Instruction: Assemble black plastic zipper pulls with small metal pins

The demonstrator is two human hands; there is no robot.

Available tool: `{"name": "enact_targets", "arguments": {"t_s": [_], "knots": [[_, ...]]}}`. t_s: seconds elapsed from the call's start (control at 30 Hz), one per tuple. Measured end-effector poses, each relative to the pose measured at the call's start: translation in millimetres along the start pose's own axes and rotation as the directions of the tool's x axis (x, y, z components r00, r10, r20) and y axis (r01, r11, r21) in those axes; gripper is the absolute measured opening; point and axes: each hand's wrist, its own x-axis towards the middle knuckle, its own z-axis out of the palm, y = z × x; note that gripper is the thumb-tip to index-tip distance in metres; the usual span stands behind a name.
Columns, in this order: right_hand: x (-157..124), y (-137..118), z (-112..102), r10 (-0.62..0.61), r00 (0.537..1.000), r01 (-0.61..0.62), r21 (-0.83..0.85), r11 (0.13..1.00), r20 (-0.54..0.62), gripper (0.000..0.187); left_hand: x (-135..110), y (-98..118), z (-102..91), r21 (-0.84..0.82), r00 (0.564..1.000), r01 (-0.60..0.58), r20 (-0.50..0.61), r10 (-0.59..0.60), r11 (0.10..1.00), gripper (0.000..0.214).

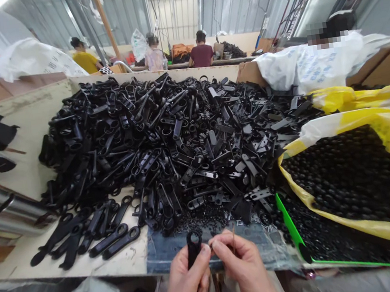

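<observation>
My left hand (193, 278) is closed around a black plastic handle part (193, 244) with a ring at its top end, held upright over the table's front edge. Close beside it, my right hand (236, 255) pinches with thumb and forefinger near the left thumb; whatever small piece sits there is too little to make out. A thin brown stick-like tool (233, 236) rises between the right hand's fingers. Beneath both hands lies a worn blue-grey mat (162, 251). Several similar black handle parts (121, 242) lie in a loose group on the table to the left.
A big heap of black plastic parts (136, 139) fills the table behind my hands. At right stand a green tray (292, 229) of small black pieces and a yellow-white sack (389, 125) of black beads. A metal cylinder (5, 209) is at left. Other people sit farther back.
</observation>
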Motion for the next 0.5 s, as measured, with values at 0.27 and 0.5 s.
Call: {"name": "enact_targets", "arguments": {"t_s": [0.27, 0.5], "knots": [[-5.2, -4.7, -4.2, 0.021, 1.0, -0.02, -0.05, 0.999, 0.005, 0.032, 0.3, -3.9, 3.2, -0.006, 0.998, -0.024, -0.058, 0.023, 1.0, 0.045], [-7.3, -8.8, -16.4, -0.23, 0.972, 0.236, -0.306, 0.922, 0.058, 0.013, 5.1, -2.8, 8.3, -0.14, 0.995, 0.093, -0.02, -0.097, 0.986, 0.049]]}}
